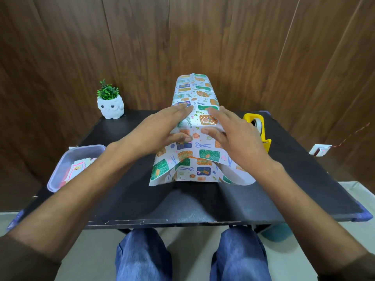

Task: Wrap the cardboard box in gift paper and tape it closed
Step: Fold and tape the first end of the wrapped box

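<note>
- A black desk stands against a brown wood-panelled wall.
- A white owl-shaped pot holding a small green plant stands at the far left corner.
- A clear plastic tray with paper scraps lies near the left edge.
- A white wall socket shows low on the right.

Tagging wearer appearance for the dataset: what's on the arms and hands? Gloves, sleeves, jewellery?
No gloves, rings or watch on the left hand or right hand. Forearms uncovered; a dark brown left sleeve and right sleeve show only at the bottom corners. Blue jeans below.
</note>
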